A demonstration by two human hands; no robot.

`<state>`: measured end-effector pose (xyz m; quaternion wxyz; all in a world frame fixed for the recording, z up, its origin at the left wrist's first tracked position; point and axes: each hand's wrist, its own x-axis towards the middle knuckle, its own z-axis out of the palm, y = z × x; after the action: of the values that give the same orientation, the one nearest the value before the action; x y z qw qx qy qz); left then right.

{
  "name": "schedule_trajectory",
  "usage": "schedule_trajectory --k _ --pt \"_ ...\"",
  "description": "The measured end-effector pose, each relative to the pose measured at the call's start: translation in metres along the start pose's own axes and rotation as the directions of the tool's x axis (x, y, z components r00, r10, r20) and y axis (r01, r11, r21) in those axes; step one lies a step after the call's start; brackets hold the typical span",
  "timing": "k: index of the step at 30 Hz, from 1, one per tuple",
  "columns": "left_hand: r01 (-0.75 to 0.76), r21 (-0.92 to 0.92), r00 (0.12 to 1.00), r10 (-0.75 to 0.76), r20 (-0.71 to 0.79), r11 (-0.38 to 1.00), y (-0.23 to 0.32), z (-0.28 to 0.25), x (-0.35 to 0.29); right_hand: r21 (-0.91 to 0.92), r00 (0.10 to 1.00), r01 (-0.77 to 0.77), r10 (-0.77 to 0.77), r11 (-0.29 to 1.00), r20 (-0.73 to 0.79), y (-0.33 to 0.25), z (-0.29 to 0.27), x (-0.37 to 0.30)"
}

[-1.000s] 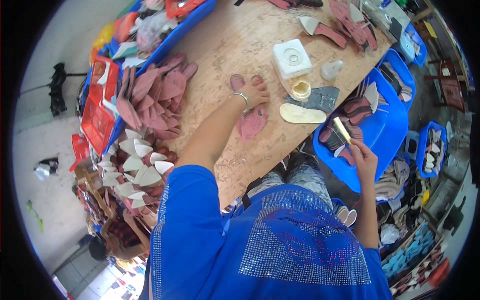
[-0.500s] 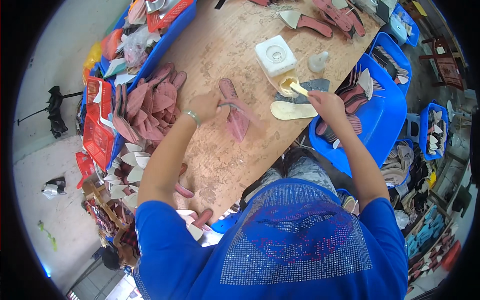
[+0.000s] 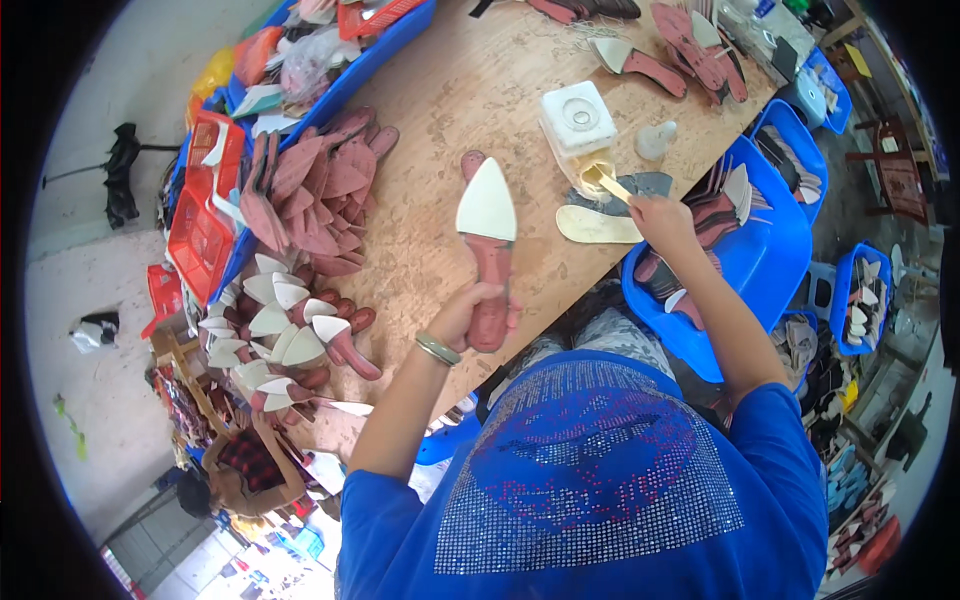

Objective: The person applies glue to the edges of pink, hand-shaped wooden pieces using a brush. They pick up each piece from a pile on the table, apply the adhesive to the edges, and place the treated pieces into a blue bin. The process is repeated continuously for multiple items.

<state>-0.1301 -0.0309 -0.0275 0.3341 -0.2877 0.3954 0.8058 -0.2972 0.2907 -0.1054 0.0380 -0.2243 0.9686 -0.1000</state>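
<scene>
My left hand (image 3: 462, 315) is closed around the heel end of a pinkish-red shoe insole (image 3: 490, 262), whose pointed toe has a white piece (image 3: 487, 208) on it and points away from me. Partly hidden behind that toe, another pink insole (image 3: 471, 161) lies on the table. My right hand (image 3: 662, 222) grips a pale yellow flat stick (image 3: 613, 187). The stick's far end is inside the cut opening of a white plastic container (image 3: 578, 120) coated with cream-coloured residue. Beside it lie a cream insole (image 3: 592, 226) and a dark grey flat piece (image 3: 648, 184).
Pink insoles are heaped (image 3: 325, 180) at the table's left, with white-toed insoles (image 3: 285, 318) nearer. Blue tubs (image 3: 775, 215) of insoles stand right of the table (image 3: 420, 130). A translucent nozzle-like piece (image 3: 656, 140) sits beyond the container. Another person (image 3: 250, 465) is at lower left.
My left hand has come off the pink insole on the table and moved nearer, now holding a white-toed insole. The stick's tip has gone into the container's opening. The whole view has shifted slightly.
</scene>
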Motion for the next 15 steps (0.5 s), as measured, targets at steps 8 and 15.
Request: schedule_trajectory --k 8,15 --pt "-0.056 -0.064 0.998 0.058 0.019 0.996 -0.019 0.040 -0.008 0.494 0.932 0.329 -0.191 0.805 -0.309 -0.086 -0.062 -0.041" --pt "-0.044 -0.093 0.998 0.049 0.042 0.995 -0.019 0.061 -0.037 0.386 0.838 0.350 -0.100 0.854 -0.537 -0.091 -0.071 0.009"
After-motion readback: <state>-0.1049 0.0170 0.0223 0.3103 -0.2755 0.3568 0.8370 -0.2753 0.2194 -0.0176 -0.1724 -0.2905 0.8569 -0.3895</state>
